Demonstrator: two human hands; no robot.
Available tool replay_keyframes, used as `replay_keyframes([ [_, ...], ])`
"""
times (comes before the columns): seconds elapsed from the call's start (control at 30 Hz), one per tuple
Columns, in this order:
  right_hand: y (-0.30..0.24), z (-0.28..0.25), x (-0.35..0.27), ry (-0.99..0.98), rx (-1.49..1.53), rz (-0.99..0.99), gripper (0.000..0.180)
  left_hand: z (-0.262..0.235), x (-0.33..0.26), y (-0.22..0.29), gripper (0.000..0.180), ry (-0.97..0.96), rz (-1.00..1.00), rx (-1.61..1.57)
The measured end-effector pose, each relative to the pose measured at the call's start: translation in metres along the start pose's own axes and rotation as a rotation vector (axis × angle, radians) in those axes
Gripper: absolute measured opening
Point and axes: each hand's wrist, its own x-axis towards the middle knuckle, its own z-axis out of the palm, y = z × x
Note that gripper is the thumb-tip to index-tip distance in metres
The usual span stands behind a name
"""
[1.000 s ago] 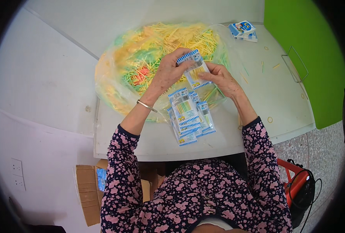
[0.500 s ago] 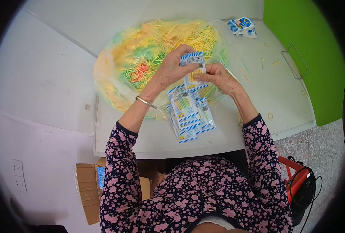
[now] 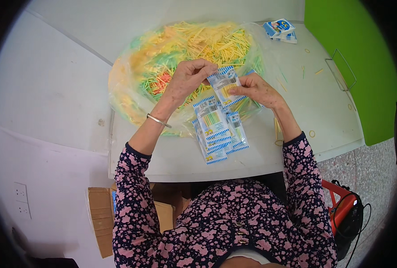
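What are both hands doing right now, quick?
Left hand: at the top corner of the packet; can't tell whether it's gripping.
Right hand: closed, holding the packet.

We are finding the left hand [image 3: 185, 81] drawing leftward, its thumb leaving the packet's [image 3: 225, 87] face; beside the right fingers [image 3: 252, 81], that packet is tilting leftward, while a blue-striped edge [image 3: 250, 71] is appearing just above them.

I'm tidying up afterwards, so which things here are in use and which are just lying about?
Apparently in use:
held packet, in the right hand's grip, left hand at its upper-left corner
overlapping packets below it
plastic bag of coloured sticks

Seemingly just lying about:
rubber bands, right
loose sticks, right
blue-and-white packs, far right, possibly set aside
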Motion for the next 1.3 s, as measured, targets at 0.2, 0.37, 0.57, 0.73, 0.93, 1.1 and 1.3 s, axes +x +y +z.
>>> replay_keyframes([
  [0.2,-0.014,0.004,-0.003,-0.058,-0.122,-0.028,0.026,-0.006,-0.002,0.007,0.022,0.018,-0.055,0.257],
  [0.37,-0.002,0.009,-0.004,-0.022,-0.089,-0.081,0.023,0.002,-0.002,0.025,0.022,-0.159,-0.051,0.545],
  [0.57,-0.003,0.004,-0.004,-0.045,-0.254,-0.147,0.023,0.008,0.005,0.018,0.021,-0.138,0.042,0.731],
  [0.73,-0.002,0.002,-0.005,-0.03,-0.269,-0.13,0.023,0.015,0.005,-0.002,0.021,-0.049,0.157,0.638],
  [0.93,-0.001,0.006,-0.005,0.024,-0.039,-0.156,0.023,0.017,0.005,-0.007,0.022,0.013,0.123,0.456],
  [1.1,-0.007,0.003,-0.008,0.017,-0.21,-0.111,0.023,0.018,0.003,0.004,0.02,-0.076,-0.04,0.602],
  [1.3,-0.009,0.006,-0.007,0.039,-0.296,-0.128,0.026,0.019,0.004,0.001,0.025,-0.094,0.036,0.485],
])
